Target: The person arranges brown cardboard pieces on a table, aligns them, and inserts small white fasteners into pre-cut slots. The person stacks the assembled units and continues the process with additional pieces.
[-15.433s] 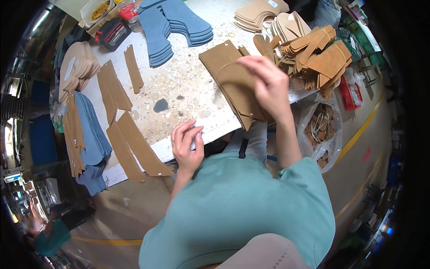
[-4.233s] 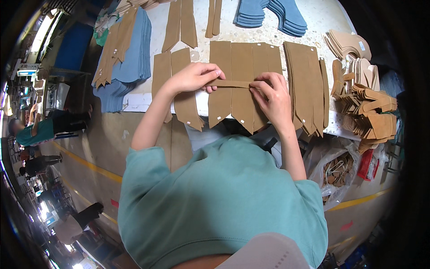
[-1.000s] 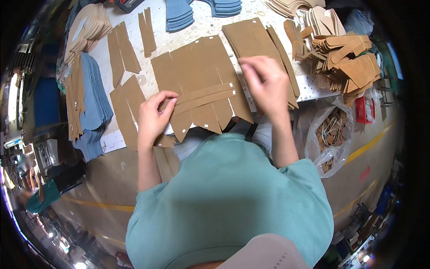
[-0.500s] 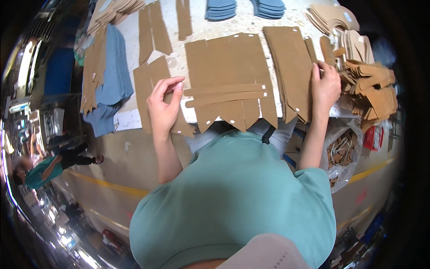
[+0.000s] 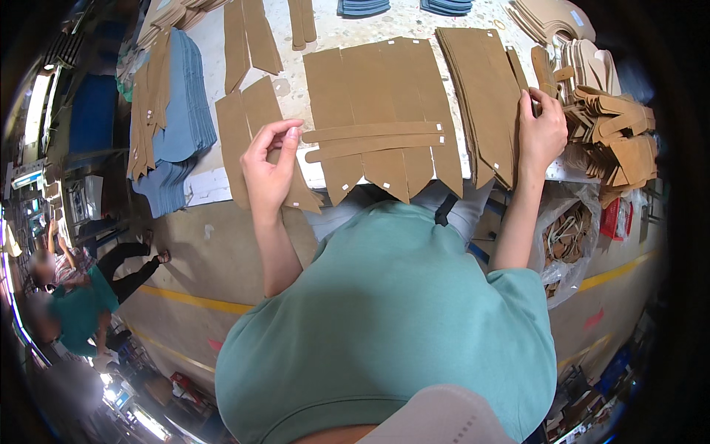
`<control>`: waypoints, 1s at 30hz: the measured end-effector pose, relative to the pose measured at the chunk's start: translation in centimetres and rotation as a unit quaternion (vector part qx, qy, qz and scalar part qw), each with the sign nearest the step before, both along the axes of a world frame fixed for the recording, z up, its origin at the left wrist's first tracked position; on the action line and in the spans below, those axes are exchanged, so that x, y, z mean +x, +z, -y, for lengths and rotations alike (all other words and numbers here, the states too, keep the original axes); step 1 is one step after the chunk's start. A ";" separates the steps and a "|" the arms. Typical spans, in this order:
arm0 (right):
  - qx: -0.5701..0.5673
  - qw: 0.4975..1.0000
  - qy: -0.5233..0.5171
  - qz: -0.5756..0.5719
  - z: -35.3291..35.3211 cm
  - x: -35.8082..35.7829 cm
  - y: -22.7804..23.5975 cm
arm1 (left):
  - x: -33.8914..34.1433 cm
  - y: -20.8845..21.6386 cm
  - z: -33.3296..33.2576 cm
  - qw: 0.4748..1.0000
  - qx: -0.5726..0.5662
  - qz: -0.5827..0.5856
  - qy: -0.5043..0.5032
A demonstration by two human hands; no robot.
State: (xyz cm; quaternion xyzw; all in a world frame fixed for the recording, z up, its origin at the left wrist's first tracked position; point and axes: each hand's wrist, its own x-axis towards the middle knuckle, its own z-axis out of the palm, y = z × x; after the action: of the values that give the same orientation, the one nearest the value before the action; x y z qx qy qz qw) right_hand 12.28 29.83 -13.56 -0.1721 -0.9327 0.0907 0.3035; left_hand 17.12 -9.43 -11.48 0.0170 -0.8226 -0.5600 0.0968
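The left hand (image 5: 270, 166) hovers half-curled, holding nothing, over brown panels at the table's (image 5: 325, 33) front edge, beside two narrow strips (image 5: 373, 138) lying across the wide middle panels (image 5: 381, 111). The right hand (image 5: 542, 133) rests on the right panel stack (image 5: 484, 96), seemingly pinching its edge.

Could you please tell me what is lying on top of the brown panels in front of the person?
Two narrow brown strips lie crosswise on the brown panels. The table under the panels is covered there. The left hand hovers beside the strips.
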 end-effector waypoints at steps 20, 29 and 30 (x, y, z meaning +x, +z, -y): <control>-0.389 0.884 0.192 -0.178 3.2 4.8 5.6 | 0.1 2.1 -2.2 0.969 0.170 0.049 -0.174; -0.669 0.654 0.332 0.117 10.2 9.0 8.5 | 1.6 3.3 -10.1 0.808 0.408 0.197 -0.378; -0.638 0.671 0.363 0.104 11.2 8.7 7.8 | 1.7 3.2 -10.4 0.783 0.462 0.225 -0.350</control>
State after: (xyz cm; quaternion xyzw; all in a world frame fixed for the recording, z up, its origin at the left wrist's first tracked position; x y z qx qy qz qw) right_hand 20.98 18.59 -5.80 0.0199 -0.6623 0.7481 -0.0364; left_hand 18.82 0.93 -8.28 -0.1041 -0.4133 -0.8488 -0.3128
